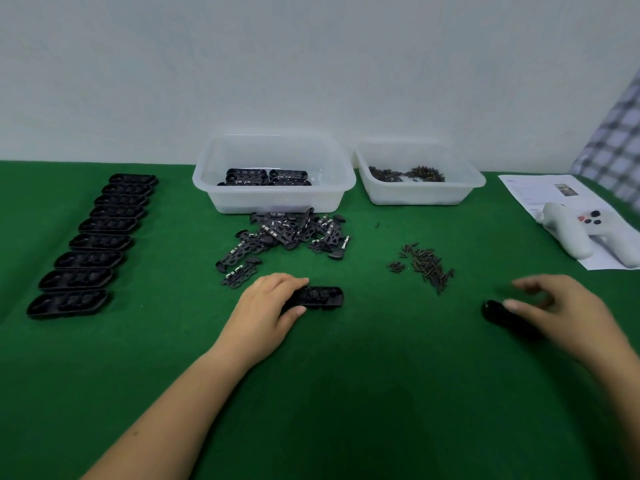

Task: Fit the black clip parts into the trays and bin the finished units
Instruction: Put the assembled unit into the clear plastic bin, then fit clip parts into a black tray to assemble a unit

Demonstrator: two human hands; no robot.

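**Clip-and-tray station: items on the green counter**

- Counter point(346, 393): green felt surface, white wall behind.
- Left hand point(268, 306): fingers point(294, 281) and thumb curled round the left end of a black tray point(320, 296) lying flat at centre front.
- Right hand point(561, 308): blurred; fingers loosely curled above a dark rounded object point(493, 311) on the counter. Whether it grasps the object cannot be told.
- Empty trays point(93, 242): nine, black, in an overlapping row along the left side.
- Clip parts point(287, 237): loose black heap just beyond the held tray.
- Large clear bin point(273, 199): behind the heap, holding several finished units point(265, 177).
- Smaller clear bin point(420, 195): just right of the large one, holding small dark screws point(407, 174).
- Loose screw pile point(424, 265): right of centre.
- White game controller point(585, 233): far right, resting on a printed sheet point(530, 188).
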